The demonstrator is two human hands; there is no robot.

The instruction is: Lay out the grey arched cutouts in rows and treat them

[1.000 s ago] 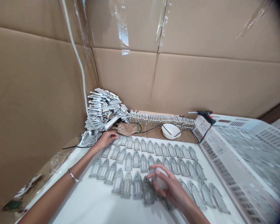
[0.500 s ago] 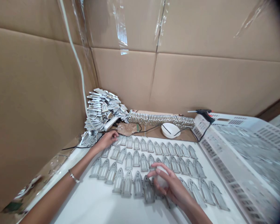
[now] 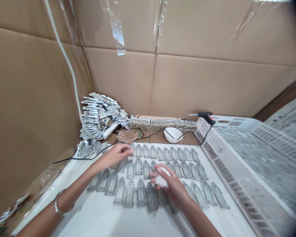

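Several grey, pointed-arch pieces (image 3: 130, 192) lie flat in three rows on the white tabletop (image 3: 106, 217). My left hand (image 3: 119, 154) is over the left part of the back rows, its thumb and fingertips pinched together. Whatever is between those fingertips is too small or hidden to make out. In my right hand (image 3: 171, 182), fingers curl round a white lump (image 3: 163, 177), perhaps wadding or sponge. This hand hovers over the middle and front rows and hides some of the pieces below it.
At the back left stands a heap of arched pieces (image 3: 98, 113), beside a long row of stacked pieces (image 3: 162, 124). A white bowl (image 3: 173, 135) sits behind the rows. A glue gun (image 3: 207, 117) rests on the white plastic crate (image 3: 219, 158) at right. Cardboard walls (image 3: 199, 89) enclose the table.
My left hand has moved right along the back row. The right hand still holds the white lump, now turned more into view. The whole view has shifted slightly.
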